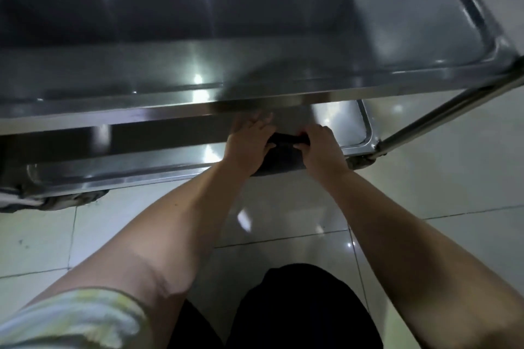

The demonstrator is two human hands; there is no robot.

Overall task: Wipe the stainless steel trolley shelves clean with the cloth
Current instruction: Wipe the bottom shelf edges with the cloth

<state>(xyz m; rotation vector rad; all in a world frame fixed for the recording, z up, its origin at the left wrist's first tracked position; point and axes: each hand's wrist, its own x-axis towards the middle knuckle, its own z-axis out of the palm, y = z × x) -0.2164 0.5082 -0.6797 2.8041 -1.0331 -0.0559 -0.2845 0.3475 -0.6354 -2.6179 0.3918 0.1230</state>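
Low down, both hands (283,147) on dark cloth (283,154), no legible writing.

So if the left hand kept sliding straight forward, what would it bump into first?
Probably nothing soon: the left hand points along the bare shiny steel lower shelf, under the upper shelf. Depth there is unclear.

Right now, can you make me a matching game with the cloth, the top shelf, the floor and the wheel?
Things:
1. cloth
2. top shelf
3. floor
4. wheel

Places or looks:
A. pale shiny tiles
B. under the trolley's right near corner
C. dark, held by left hand and right hand
D. closest to the camera, shiny grey

Pairs: 1-C, 2-D, 3-A, 4-B
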